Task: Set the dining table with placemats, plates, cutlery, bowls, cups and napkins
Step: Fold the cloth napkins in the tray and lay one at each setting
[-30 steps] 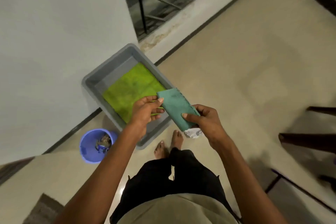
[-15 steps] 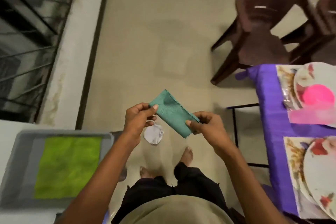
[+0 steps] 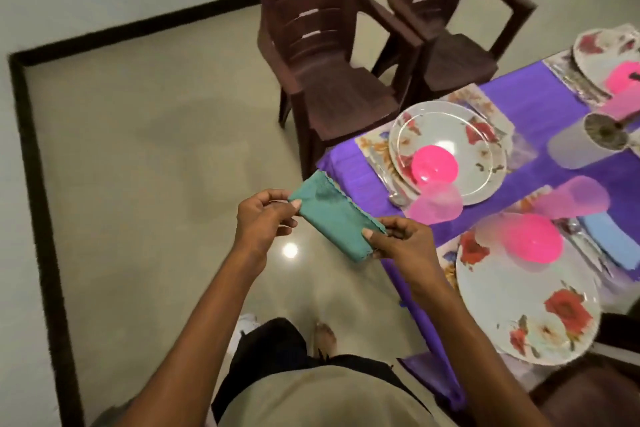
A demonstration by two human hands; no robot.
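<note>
Two hands are holding a folded green napkin (image 3: 332, 215) above the floor, just left of the table's near corner. The left hand (image 3: 263, 218) is pinching its far-left end between thumb and fingers; the right hand (image 3: 398, 243) is pinching its near-right end the same way. To the right, the purple tablecloth (image 3: 540, 104) is carrying flowered plates (image 3: 446, 139) with pink bowls (image 3: 434, 163). Two brown chairs (image 3: 332, 90) are standing at the table's far side.

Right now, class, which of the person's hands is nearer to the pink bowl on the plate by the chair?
Right. The right hand pinches the green napkin just below-left of the pink bowl; the left hand holds the napkin's far end, farther left.
</note>
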